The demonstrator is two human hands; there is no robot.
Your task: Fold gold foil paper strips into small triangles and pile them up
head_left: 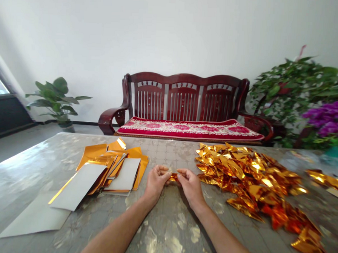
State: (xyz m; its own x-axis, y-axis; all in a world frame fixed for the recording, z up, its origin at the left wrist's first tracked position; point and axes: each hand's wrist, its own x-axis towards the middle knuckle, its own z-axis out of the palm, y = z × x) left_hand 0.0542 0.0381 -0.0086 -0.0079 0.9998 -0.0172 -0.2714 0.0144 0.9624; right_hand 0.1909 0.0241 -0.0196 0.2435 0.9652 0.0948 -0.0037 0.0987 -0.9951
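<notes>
Foil (173, 177) pinched — left hand (155, 181), right hand (190, 187).

The counter (164, 224) runs across the foreground. On it, the left hand (155, 180) and right hand (190, 187) meet near the middle, pinching a small folded foil piece (173, 177) between them. Left of the hands lies a pile of foil sheets (118, 165), with card sheets (78, 186) overlapping it, and one more card sheet (34, 217) lies nearer the counter's left edge. Right of the hands lies a heap of folded foil triangles (248, 179), and a smaller cluster (326, 179) lies beyond it, by the right edge. Behind the counter stands a wooden bench (184, 97), a cushion (188, 129) on its seat, with a potted plant (55, 99) to its left and a leafy shrub (290, 91) to its right.
</notes>
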